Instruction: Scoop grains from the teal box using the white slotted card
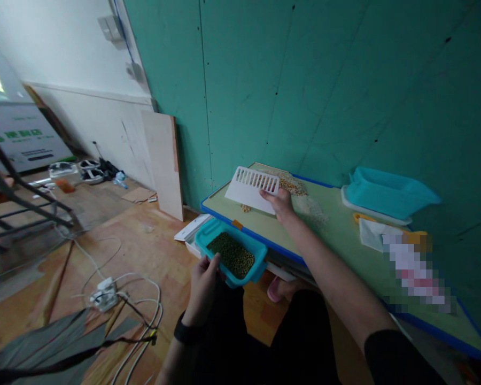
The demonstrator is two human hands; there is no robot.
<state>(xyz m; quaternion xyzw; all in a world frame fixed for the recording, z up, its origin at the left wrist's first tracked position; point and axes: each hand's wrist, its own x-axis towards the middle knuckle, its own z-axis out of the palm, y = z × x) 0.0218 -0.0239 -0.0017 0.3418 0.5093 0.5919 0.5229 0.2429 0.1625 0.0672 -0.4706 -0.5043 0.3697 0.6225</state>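
L hand [206, 279] & R hand [280, 202] are closed: beside blue-edged tbl [344, 240], turq. tub [260, 255] is held by L; over tbl, white slotted panel [248, 197] by R; grn beans [233, 254] are piled in tub, yel. grains [293, 185] strewn nr panel.

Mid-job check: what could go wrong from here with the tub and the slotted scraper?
1. The left hand grips the open blue tub at one side, beside the table; if it tips, the beans inside could spill.
2. Some yellow grains lie near the table's edge, by the white slotted scraper in the right hand; a careless sweep might send them to the floor.
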